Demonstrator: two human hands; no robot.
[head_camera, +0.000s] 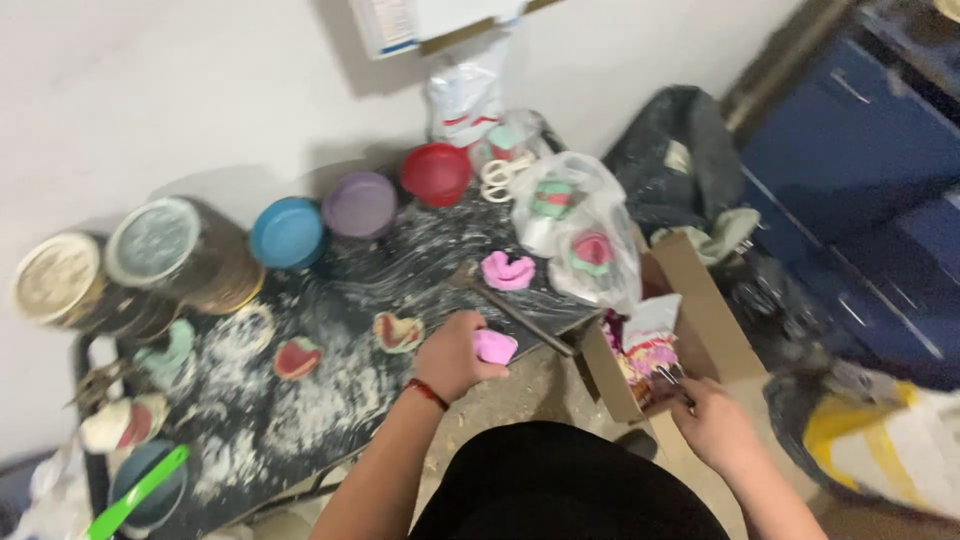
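- Left hand (452, 355) is at the front edge of the black, powder-dusted table (330, 400), fingers curled and clamped on a soft pink lump of moulding material (495, 346); red cord on the wrist.
- Right hand (712, 420) is down in the open brown cardboard box (700, 300) beside the table, fingers closed around something small and dark (too blurred to name).
- Box holds crumpled pink-and-white packets (645, 350), right against the right hand's fingertips.
- A thin metal rod (520, 315) lies diagonally on the table just beyond the pink lump, between it and a second pink moulded piece (508, 270).
- Clear plastic bag (580, 230) with green and pink moulds inside sits at the table's right corner, overhanging the box.
- Two reddish heart-like moulded pieces (298, 357) lie in the white powder to the left of the left hand.
- Along the wall: two large tins with pale lids (155, 242), a blue round bowl (287, 232), a purple round bowl (360, 204), a red round bowl (436, 172).
- White scissors (498, 178) next to the red bowl.
- Green flat stick (140, 490) rests across a dark tub at the near-left corner.
- Black bag (680, 150) stands behind the box, blue cabinet (860, 150) to the right.
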